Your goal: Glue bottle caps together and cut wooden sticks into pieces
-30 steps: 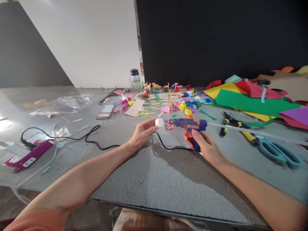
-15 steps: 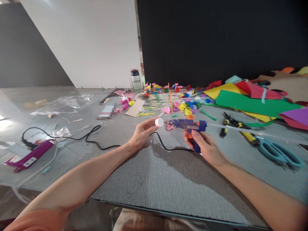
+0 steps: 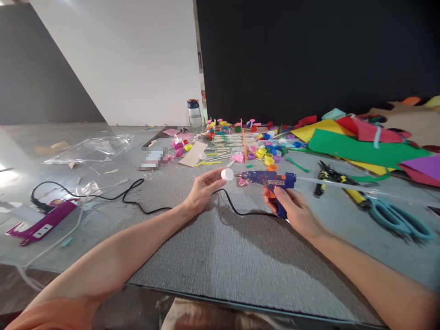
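Here's the white cap [image 3: 227, 174], up above the middle of the tabletop [image 3: 206, 256], and the glue gun [image 3: 266, 177] has its nozzle right at the cap's right side; touching or just off it, I can't tell. It looks like mid-step on this one cap: nothing is fixed to it that I can see, and any glue is too small to make out. Plenty appears to be left, with loose coloured caps [image 3: 270, 158] and thin sticks [image 3: 227, 142] crowding toward the far edge, though some pieces back there look stuck together already.

Now the grip! The left hand [image 3: 204, 190] has thumb and fingers pinched on the cap, hardly any gap beyond its width. The right hand [image 3: 295, 208] is wrapped round the gun's handle, fingers by the orange trigger [image 3: 270, 192]; squeezed or not, no telling. A clear glue stick [image 3: 319, 182] pokes out behind, toward the tabletop's right side, and the black cord [image 3: 237, 210] trails left below the hands.
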The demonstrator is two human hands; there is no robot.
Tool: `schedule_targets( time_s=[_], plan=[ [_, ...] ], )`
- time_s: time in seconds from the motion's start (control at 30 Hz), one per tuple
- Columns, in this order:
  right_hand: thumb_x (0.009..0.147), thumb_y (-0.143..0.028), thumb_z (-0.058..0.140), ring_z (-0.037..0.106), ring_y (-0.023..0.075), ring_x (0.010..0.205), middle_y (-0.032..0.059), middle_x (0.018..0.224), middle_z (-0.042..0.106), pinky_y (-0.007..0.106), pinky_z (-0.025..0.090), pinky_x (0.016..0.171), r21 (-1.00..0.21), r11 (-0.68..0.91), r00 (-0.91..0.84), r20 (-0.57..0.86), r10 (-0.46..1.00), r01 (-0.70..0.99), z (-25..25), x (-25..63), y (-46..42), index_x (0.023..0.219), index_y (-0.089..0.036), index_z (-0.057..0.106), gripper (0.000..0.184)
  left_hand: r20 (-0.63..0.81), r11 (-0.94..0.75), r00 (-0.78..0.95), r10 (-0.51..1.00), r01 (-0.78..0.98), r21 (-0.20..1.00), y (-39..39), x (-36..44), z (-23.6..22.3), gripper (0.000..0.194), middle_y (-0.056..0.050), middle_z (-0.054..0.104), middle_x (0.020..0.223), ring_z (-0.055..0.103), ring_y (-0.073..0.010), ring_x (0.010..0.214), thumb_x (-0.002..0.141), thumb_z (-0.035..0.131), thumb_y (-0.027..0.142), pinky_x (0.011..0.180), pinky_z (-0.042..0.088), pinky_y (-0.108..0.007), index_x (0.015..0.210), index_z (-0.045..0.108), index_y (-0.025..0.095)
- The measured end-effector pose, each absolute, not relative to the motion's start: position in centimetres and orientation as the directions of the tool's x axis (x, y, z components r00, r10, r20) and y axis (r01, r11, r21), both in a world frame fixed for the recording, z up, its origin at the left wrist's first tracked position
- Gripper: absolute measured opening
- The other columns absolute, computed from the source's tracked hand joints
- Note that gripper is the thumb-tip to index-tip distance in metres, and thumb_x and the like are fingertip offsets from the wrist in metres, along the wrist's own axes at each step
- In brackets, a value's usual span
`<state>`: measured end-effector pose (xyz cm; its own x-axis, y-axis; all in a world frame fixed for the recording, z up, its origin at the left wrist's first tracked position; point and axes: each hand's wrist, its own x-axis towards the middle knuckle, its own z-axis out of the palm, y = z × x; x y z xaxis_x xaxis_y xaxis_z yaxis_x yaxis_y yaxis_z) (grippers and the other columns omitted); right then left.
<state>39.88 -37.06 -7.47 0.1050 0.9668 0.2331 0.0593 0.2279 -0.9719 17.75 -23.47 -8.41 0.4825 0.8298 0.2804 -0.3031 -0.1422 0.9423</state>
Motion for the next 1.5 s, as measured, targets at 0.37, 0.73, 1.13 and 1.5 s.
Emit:
schedule_targets(
  time_s=[0.37,0.73,1.13,1.5],
  plan=[
    [0.094,-0.057,0.058,0.049,0.0140,0.060,0.0017,0.075,0.061,0.029,0.038,0.055,-0.974,0.215,0.112,0.222,0.969,0.069,-7.26,39.78,-37.18,0.086,-0.020,0.068,0.039,0.291,-0.140,0.464,0.837,-0.332,0.933,-23.17,17.88,-8.60,0.038,-0.006,0.078,0.113,0.068,-0.0235,0.110,0.075,0.083,0.029,0.106,0.044,-0.040,0.112,0.077,0.023],
    [0.094,-0.056,0.059,0.050,0.0131,0.060,0.0017,0.076,0.062,0.028,0.038,0.055,-0.978,0.206,0.090,0.208,0.974,0.031,-7.22,39.66,-37.35,0.085,-0.020,0.068,0.038,0.290,-0.147,0.455,0.842,-0.324,0.935,-23.39,17.96,-8.29,0.038,-0.007,0.078,0.113,0.068,-0.0240,0.111,0.075,0.082,0.029,0.107,0.043,-0.043,0.112,0.077,0.022],
    [0.094,-0.057,0.057,0.050,0.0148,0.060,0.0024,0.074,0.060,0.030,0.042,0.056,-0.970,0.228,0.088,0.236,0.968,0.087,-7.13,39.30,-37.61,0.087,-0.020,0.069,0.039,0.281,-0.142,0.448,0.849,-0.319,0.937,-23.39,17.94,-8.35,0.038,-0.006,0.078,0.112,0.070,-0.0236,0.108,0.073,0.084,0.031,0.103,0.048,-0.040,0.110,0.078,0.023],
    [0.095,-0.057,0.054,0.051,0.0167,0.060,0.0021,0.069,0.058,0.032,0.041,0.057,-0.962,0.230,0.084,0.244,0.966,0.150,-6.78,39.15,-37.83,0.087,-0.020,0.068,0.040,0.276,-0.129,0.467,0.840,-0.322,0.938,-23.47,18.04,-8.26,0.038,-0.007,0.079,0.108,0.071,-0.0236,0.105,0.071,0.085,0.032,0.103,0.047,-0.041,0.107,0.078,0.021]
  ],
)
